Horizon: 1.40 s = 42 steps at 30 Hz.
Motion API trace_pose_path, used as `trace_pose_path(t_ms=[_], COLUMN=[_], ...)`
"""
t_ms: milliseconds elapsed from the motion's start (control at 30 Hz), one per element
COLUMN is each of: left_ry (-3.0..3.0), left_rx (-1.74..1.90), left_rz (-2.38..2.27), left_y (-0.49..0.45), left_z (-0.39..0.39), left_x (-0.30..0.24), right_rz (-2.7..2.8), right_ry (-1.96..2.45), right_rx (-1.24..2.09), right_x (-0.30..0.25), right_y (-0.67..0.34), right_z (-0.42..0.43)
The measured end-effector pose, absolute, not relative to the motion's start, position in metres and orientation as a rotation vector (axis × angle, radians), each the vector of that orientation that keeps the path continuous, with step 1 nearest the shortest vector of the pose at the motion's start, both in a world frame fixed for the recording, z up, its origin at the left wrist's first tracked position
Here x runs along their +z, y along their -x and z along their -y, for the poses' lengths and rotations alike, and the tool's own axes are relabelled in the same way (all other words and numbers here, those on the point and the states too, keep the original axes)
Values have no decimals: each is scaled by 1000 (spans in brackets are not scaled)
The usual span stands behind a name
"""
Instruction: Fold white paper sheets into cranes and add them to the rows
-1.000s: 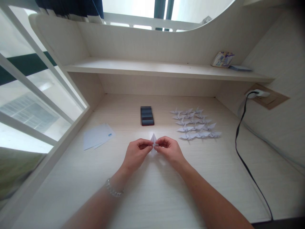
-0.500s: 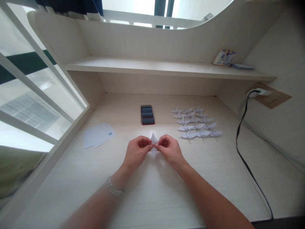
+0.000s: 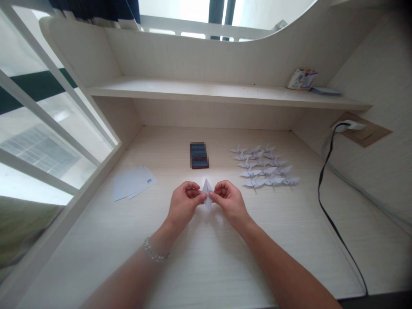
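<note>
A bracelet sits on the left wrist, nearest the camera. Above the desk, the left hand and right hand meet around a small white folded paper. Each hand pinches one side of it between thumb and forefinger, with the other fingers curled in. The paper's upper point stands toward 12 o'clock and its lower point hangs toward 6 o'clock between the hands. Whether it touches the desk cannot be told.

From the paper, a few flat sheets lie near at 9 to 10 o'clock, fanned on the desk. A dark phone lies near at 12 o'clock. A cluster of paper cranes is set out in rows at 2 o'clock, apart from the right hand. A black cable runs along the desk at 3 o'clock up to a wall socket. Farther off, at 1 o'clock, a small box rests on the shelf.
</note>
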<state>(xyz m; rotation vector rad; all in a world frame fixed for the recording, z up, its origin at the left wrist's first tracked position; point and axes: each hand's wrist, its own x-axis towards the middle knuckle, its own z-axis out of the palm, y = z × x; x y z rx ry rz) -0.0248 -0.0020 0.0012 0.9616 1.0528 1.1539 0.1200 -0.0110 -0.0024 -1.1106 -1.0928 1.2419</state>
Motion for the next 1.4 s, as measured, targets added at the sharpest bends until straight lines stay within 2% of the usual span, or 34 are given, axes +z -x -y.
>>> trace_pose_path(t_ms=[167, 667, 1100, 1400], left_ry=[-960, -1065, -812, -825], left_rx=[1161, 1161, 1018, 975], left_rz=[-1073, -1041, -784, -739], left_y=[25, 26, 26, 29], left_z=[2, 2, 6, 7], left_x=[1, -2, 11, 12], right_rz=[1060, 1080, 934, 945], right_ry=[1102, 1094, 863, 868], right_rx=[1347, 1272, 1647, 1654], right_x=[-4, -5, 1, 0], right_y=[-120, -121, -126, -126], right_z=[10, 9, 14, 13])
